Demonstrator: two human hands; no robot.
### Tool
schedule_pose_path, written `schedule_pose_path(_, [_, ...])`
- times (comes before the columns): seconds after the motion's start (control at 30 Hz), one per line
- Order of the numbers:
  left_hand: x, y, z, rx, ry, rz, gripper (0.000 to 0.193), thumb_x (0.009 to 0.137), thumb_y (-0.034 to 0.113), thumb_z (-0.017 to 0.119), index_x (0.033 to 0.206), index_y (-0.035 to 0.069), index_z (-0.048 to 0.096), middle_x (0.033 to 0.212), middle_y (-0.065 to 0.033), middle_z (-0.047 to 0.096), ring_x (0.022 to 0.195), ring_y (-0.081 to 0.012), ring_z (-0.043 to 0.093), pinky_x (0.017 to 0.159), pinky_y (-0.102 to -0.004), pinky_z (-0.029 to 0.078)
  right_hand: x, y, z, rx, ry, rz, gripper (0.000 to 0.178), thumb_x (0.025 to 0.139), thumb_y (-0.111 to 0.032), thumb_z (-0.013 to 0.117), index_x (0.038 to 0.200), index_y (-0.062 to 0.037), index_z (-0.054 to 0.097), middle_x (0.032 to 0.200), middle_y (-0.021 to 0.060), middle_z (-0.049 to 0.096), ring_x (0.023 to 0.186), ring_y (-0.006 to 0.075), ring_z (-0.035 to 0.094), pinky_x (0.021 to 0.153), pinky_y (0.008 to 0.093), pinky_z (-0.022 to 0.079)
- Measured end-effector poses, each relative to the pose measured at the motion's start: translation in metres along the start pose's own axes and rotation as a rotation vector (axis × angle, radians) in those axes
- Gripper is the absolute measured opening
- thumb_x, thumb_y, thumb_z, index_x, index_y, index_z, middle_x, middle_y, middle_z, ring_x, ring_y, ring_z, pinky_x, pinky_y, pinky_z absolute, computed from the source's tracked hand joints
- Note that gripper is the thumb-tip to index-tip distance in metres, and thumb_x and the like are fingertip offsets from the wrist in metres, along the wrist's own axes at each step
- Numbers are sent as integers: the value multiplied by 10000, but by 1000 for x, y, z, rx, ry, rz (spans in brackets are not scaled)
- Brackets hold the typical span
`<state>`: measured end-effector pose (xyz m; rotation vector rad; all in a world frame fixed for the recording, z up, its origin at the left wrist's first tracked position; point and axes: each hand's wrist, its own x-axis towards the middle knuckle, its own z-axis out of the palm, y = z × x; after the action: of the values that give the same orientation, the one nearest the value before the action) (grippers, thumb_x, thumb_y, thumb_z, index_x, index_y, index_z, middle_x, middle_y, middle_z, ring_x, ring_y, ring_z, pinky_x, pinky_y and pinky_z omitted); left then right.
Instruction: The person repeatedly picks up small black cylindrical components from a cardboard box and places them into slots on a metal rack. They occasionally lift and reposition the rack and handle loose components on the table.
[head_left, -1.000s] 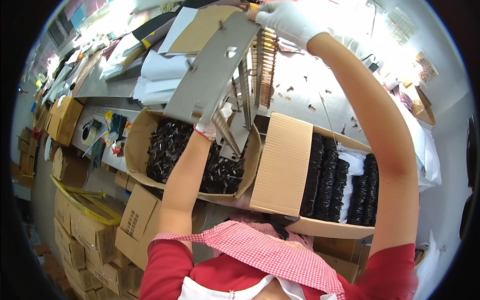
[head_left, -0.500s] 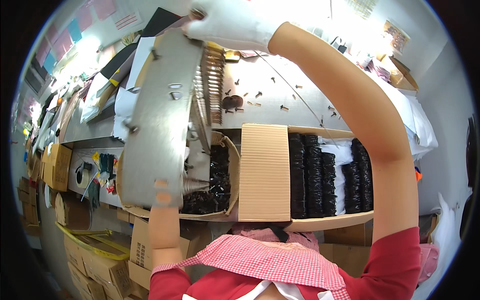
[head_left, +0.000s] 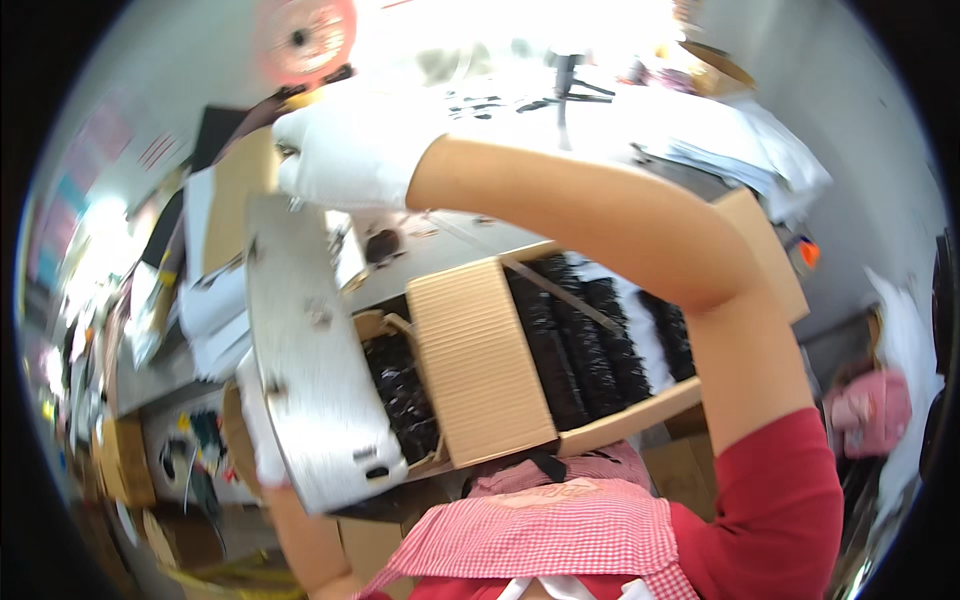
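A long brushed-metal panel [head_left: 312,340] with small slots and studs stands steeply tilted on the left, in front of me. At its far end my right hand [head_left: 355,150], in a white glove, is closed on the panel's edge, with the arm reaching across the bench. My left hand [head_left: 262,425], also gloved, grips the panel's outer left side; its fingers are mostly hidden behind the metal. Just right of the panel is an open carton [head_left: 443,440] holding many small black parts [head_left: 400,385], partly covered by the panel.
A cardboard flap [head_left: 485,355] lies between that carton and a box of black plastic-wrapped rolls [head_left: 590,345]. Papers [head_left: 215,310] stand at the left. A pink fan [head_left: 303,40] and a black stand [head_left: 567,85] are at the back. A pink bag [head_left: 870,410] hangs at right.
My view has shifted and turned. My right hand and the panel have moved left, the panel's broad face now turned more toward me. The left glove now shows beside the panel.
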<state>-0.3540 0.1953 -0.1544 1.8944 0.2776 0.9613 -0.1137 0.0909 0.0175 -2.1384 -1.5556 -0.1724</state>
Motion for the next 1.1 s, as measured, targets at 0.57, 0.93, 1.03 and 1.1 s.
schedule_pose_path(0.57, [-15, 55, -48, 1085, -335, 72, 936, 532, 134, 775, 1419, 95, 477, 1203, -193, 506, 1153, -398, 475, 1045, -469, 356, -515, 559, -260, -883, 1011, 1374, 376, 922, -369, 539, 1064, -67, 712, 1072, 156, 727, 934, 331, 698, 806, 480, 550])
schedule_pose_path(0.93, [61, 116, 102, 1025, -421, 314, 825, 546, 204, 742, 1334, 103, 520, 1076, -169, 533, 992, -365, 510, 891, -476, 391, -573, 719, -89, 532, 546, 1254, 620, 1001, -403, 584, 1419, 42, 473, 1337, 144, 588, 1176, 228, 581, 1019, 344, 464])
schedule_pose_path(1.03, [65, 130, 127, 1061, -448, 313, 824, 549, 194, 737, 1336, 87, 521, 1039, -167, 533, 972, -364, 508, 880, -476, 393, -432, 609, -96, 77, 465, 727, 421, 1027, -157, 555, 1397, 37, 500, 1370, 129, 575, 1226, 216, 560, 1066, 338, 430])
schedule_pose_path(1.1, [77, 131, 138, 1048, -494, 283, 834, 562, 190, 729, 1355, 69, 502, 1056, -176, 532, 989, -369, 505, 901, -476, 388, -340, 445, -111, -67, 414, 420, 437, 939, 15, 604, 1370, -4, 536, 1331, 128, 598, 1241, 221, 554, 1075, 333, 421])
